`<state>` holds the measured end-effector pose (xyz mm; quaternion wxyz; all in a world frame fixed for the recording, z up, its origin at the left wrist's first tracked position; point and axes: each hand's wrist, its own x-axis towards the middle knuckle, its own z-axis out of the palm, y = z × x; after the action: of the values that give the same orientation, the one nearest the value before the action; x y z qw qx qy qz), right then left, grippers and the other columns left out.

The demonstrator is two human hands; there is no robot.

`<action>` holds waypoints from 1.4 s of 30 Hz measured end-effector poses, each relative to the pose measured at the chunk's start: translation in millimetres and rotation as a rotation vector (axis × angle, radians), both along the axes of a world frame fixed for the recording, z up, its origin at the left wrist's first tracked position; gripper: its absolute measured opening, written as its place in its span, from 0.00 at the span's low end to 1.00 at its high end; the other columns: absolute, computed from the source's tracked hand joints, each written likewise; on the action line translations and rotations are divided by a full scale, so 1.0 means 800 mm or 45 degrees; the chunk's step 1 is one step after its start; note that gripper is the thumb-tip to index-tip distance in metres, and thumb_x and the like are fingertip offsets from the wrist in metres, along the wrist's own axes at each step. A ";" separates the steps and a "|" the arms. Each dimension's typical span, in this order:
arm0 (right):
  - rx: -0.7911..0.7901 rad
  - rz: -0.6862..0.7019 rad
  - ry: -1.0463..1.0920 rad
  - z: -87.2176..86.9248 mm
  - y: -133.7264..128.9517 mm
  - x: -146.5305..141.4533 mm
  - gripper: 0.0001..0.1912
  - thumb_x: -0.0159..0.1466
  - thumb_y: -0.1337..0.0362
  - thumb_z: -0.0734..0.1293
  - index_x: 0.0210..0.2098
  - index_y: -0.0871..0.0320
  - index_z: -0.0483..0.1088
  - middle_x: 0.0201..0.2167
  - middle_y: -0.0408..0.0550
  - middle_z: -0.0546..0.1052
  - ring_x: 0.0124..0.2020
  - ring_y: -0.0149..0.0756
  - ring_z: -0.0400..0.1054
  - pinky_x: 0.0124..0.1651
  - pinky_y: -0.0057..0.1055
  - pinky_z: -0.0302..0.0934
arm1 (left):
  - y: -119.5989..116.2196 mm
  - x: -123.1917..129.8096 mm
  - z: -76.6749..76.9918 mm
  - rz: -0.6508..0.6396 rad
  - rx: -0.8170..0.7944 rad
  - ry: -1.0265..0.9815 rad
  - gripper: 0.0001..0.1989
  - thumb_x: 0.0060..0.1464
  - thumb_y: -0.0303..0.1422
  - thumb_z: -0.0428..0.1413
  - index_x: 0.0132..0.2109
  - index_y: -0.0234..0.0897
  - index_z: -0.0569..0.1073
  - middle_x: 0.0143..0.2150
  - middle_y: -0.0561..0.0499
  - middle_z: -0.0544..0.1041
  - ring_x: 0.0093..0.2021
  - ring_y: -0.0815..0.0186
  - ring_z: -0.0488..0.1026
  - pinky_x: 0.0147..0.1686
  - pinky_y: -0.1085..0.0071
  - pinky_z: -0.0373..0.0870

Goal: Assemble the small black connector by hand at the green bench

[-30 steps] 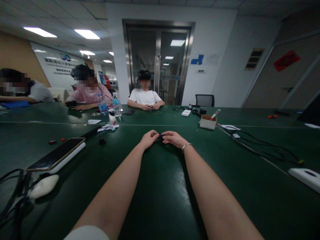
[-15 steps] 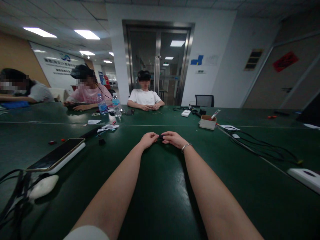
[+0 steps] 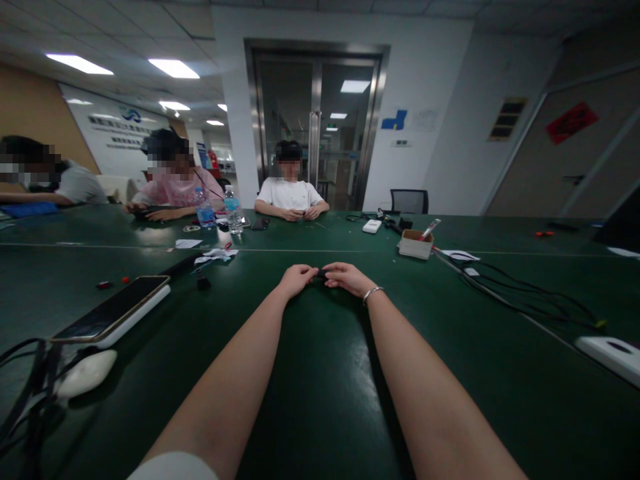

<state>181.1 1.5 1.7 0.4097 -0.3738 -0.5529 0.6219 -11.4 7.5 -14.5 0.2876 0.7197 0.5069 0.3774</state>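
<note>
Both of my hands meet over the middle of the green table (image 3: 320, 360), with a small black object (image 3: 321, 274) between their fingertips. My left hand (image 3: 299, 279) pinches the object's left end with bent fingers. On the other side, my right hand (image 3: 348, 277) has thumb and fingers closed on its right end. A silver bracelet (image 3: 373, 293) circles the right wrist. The object is mostly covered by the fingers, so its exact shape is hard to tell.
At left lie a phone (image 3: 115, 308) on a white block, a white mouse (image 3: 87, 375) and cables. Two bottles (image 3: 233, 210) stand farther back. A small box (image 3: 415, 245) and black cables (image 3: 530, 293) lie to the right. Three people sit across the table.
</note>
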 end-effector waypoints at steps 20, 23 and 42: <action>0.004 0.007 -0.004 0.000 0.000 -0.001 0.10 0.58 0.79 0.67 0.38 0.65 0.71 0.26 0.47 0.77 0.24 0.27 0.73 0.29 0.20 0.71 | 0.003 0.000 -0.005 -0.037 0.024 -0.114 0.16 0.50 0.44 0.53 0.37 0.36 0.75 0.26 0.51 0.73 0.27 0.68 0.69 0.31 0.71 0.65; 0.006 -0.006 -0.012 0.001 -0.001 -0.001 0.09 0.58 0.79 0.67 0.38 0.65 0.71 0.26 0.47 0.77 0.24 0.27 0.74 0.29 0.20 0.71 | 0.008 -0.004 -0.008 -0.085 0.027 -0.111 0.16 0.48 0.42 0.56 0.39 0.35 0.75 0.28 0.50 0.74 0.29 0.67 0.70 0.33 0.70 0.66; -0.005 -0.007 0.006 0.001 -0.002 -0.001 0.09 0.57 0.79 0.67 0.37 0.65 0.71 0.25 0.47 0.77 0.24 0.27 0.73 0.29 0.20 0.71 | 0.009 0.001 -0.010 -0.141 -0.078 -0.326 0.15 0.49 0.42 0.56 0.37 0.34 0.72 0.26 0.52 0.72 0.26 0.71 0.68 0.30 0.72 0.65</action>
<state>180.3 0.2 2.4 0.4119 -0.3748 -0.5497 0.6227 -10.6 14.9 -22.9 0.3921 0.6835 0.4369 0.4338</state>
